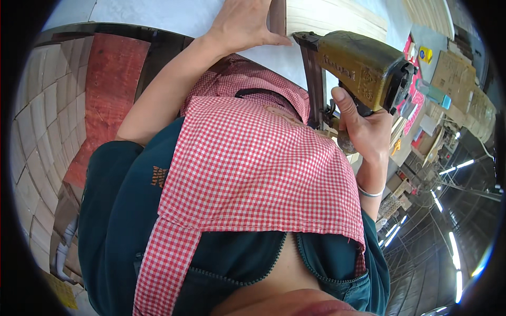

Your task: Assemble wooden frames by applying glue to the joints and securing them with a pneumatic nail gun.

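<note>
My right hand is wrapped round the grip of a yellow-brown nail gun or stapler, its thumb along the near side. The tool's dark nose points left, at the near corner of a pale wooden board; whether they touch, I cannot tell. My left hand lies beside a narrow brown strip at the board's left edge. Its thumb is stretched out toward the tool's nose, with the fingertips cut off by the upper edge. A second dark brown strip runs down beneath the tool.
The white worktop spans the top. At the left, pale stacked blocks stand beside a red board. To the right lie a yellow container, a clear bottle with a blue end, orange scissors and cardboard.
</note>
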`<state>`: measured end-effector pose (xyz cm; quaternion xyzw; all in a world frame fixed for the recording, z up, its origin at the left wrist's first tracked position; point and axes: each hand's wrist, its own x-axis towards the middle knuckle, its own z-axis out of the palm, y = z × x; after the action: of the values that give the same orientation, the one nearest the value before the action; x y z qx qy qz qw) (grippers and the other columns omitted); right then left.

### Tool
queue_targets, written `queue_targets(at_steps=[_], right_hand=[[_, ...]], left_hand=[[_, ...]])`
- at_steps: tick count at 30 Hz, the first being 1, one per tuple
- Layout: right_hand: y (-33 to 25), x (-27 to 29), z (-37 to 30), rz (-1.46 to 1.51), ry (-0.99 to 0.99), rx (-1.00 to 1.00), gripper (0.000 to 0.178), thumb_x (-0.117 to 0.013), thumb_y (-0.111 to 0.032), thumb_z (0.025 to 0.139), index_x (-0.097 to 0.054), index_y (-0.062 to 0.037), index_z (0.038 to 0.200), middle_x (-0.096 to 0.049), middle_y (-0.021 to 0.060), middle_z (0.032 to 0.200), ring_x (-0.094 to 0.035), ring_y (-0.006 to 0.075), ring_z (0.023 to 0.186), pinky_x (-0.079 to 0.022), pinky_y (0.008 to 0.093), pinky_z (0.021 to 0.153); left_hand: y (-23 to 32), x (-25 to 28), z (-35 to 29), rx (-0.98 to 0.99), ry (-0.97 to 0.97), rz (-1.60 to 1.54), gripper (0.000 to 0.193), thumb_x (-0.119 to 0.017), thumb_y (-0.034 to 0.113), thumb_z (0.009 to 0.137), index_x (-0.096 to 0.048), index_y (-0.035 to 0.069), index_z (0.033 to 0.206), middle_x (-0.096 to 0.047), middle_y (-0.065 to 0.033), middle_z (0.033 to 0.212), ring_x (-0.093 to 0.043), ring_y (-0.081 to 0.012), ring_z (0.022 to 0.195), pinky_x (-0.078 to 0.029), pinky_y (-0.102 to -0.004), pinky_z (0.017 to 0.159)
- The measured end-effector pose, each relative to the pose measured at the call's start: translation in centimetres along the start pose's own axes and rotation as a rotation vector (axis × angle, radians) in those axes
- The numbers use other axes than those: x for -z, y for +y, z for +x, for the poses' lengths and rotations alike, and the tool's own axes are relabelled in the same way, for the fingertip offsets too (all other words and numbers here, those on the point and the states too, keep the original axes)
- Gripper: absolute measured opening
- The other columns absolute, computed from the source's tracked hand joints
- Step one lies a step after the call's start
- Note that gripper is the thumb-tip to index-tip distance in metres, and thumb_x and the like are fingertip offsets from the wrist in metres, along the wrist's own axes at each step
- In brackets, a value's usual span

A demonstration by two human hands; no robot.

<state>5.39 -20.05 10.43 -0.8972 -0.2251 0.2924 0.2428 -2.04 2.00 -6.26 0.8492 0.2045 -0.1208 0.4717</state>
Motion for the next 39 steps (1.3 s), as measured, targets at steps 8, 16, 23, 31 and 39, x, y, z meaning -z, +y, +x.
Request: queue_targets(at_steps=[8,16,23,31,39], right_hand=[[-0.4,-0.4,-0.1,0.025,0.006,-0.005,0.039,-0.084,-0.021,0.085,-0.069,0.0011,0.113,-0.076,0.0130,0.100,-0.073,0.0225,0.080,-0.058,0.0300,0.067],[-1.0,-0.3,0.2,0.018,0.013,0.045,0.036,-0.083,-0.019,0.085,-0.069,0.0018,0.111,-0.076,0.0117,0.095,-0.071,0.0199,0.075,-0.056,0.0285,0.063],[-2.8,-0.2,2.4,-0.022,0.035,0.103,0.031,-0.083,-0.019,0.085,-0.071,0.0023,0.105,-0.075,0.0093,0.087,-0.068,0.0171,0.068,-0.052,0.0264,0.058],[-3.3,-0.1,3.7,-0.051,-0.010,0.137,0.029,-0.082,-0.019,0.086,-0.072,0.0023,0.103,-0.075,0.0089,0.085,-0.066,0.0149,0.066,-0.050,0.0252,0.056],[-3.7,0.6,4.4,-0.153,-0.059,0.198,0.028,-0.082,-0.019,0.086,-0.072,0.0023,0.100,-0.072,0.0066,0.074,-0.063,0.0135,0.057,-0.047,0.0246,0.051]], left_hand=[[-0.3,-0.4,0.1,-0.082,0.172,0.099,0.126,-0.079,0.068,0.067,-0.027,-0.011,0.150,-0.040,-0.0286,0.147,-0.040,-0.0410,0.137,-0.028,-0.0494,0.117],[-1.2,-0.9,-0.2,-0.286,0.382,0.132,0.123,-0.081,0.063,0.068,-0.026,-0.010,0.151,-0.038,-0.0286,0.151,-0.036,-0.0407,0.142,-0.027,-0.0486,0.119],[-1.7,-1.1,0.0,-0.352,0.431,0.142,0.119,-0.083,0.056,0.071,-0.026,-0.010,0.151,-0.036,-0.0288,0.153,-0.034,-0.0407,0.144,-0.025,-0.0484,0.120],[-1.9,-1.3,0.1,-0.400,0.478,0.146,0.118,-0.083,0.054,0.072,-0.025,-0.011,0.152,-0.036,-0.0291,0.153,-0.033,-0.0406,0.145,-0.024,-0.0486,0.120],[-1.8,-1.4,-0.3,-0.371,0.466,0.144,0.119,-0.082,0.055,0.072,-0.023,-0.011,0.152,-0.035,-0.0297,0.153,-0.033,-0.0408,0.145,-0.025,-0.0492,0.120]])
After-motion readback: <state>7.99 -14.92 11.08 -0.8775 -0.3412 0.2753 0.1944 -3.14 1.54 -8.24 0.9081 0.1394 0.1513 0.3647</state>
